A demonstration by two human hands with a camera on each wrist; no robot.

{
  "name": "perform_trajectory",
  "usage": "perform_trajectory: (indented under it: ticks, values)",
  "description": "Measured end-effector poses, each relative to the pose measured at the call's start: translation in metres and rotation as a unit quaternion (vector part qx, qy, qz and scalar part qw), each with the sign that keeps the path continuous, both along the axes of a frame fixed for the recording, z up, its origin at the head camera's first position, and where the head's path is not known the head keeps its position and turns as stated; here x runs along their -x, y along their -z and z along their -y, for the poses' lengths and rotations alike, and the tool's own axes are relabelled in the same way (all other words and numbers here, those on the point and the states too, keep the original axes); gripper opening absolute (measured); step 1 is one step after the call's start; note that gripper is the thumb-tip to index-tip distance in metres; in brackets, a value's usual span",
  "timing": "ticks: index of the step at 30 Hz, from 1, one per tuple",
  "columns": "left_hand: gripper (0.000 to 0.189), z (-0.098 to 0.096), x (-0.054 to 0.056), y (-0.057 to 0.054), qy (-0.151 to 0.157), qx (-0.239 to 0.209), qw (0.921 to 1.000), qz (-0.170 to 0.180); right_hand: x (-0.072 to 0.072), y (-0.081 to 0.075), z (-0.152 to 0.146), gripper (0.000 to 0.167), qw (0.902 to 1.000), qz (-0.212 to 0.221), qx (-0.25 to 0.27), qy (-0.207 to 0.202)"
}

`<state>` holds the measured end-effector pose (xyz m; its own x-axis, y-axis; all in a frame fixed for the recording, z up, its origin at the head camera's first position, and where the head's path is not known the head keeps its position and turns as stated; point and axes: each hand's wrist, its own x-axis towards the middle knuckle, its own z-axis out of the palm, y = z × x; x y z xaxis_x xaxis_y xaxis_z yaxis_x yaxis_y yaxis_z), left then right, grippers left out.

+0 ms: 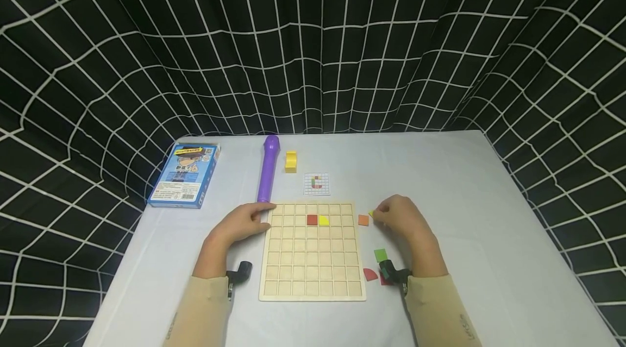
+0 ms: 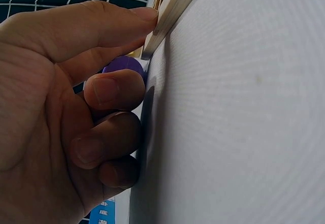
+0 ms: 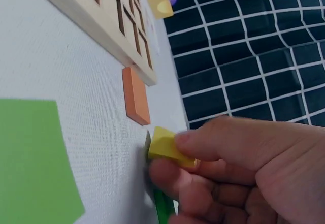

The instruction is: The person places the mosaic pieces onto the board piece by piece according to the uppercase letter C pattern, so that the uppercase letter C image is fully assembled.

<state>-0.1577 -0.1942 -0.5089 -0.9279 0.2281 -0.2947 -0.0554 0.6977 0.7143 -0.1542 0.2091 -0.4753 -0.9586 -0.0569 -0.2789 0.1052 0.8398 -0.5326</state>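
A wooden grid board (image 1: 286, 245) lies in the middle, with a red square tile (image 1: 312, 220) and a yellow quarter-round tile (image 1: 324, 220) side by side in its second row from the top. My left hand (image 1: 240, 223) rests at the board's upper left edge, thumb and index finger extended against it. The other fingers are loosely curled in the left wrist view. To the board's right, my right hand (image 1: 402, 218) pinches a yellow tile (image 3: 166, 144) between thumb and index finger, low over the cloth. An orange tile (image 3: 135, 96) lies between that hand and the board.
Nearer me on the right lie a green tile (image 1: 380, 255) and a red quarter-round tile (image 1: 370, 275). Behind the board are a pattern card (image 1: 317, 184), a yellow block (image 1: 290, 162) and a purple stick (image 1: 267, 170). A blue box (image 1: 184, 176) lies at the back left.
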Motion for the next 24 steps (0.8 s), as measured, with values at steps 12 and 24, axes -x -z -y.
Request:
perform_trajectory:
  ticks: [12, 24]
  values:
    - [0.057, 0.000, 0.000, 0.000, 0.001, 0.004, 1.0000, -0.004, 0.005, 0.012, 0.012, 0.019, 0.9949, -0.094, -0.003, 0.037]
    - [0.057, -0.002, -0.001, -0.005, 0.003, 0.004, 1.0000, -0.003, 0.006, 0.013, 0.004, 0.040, 0.9973, -0.073, 0.009, -0.004]
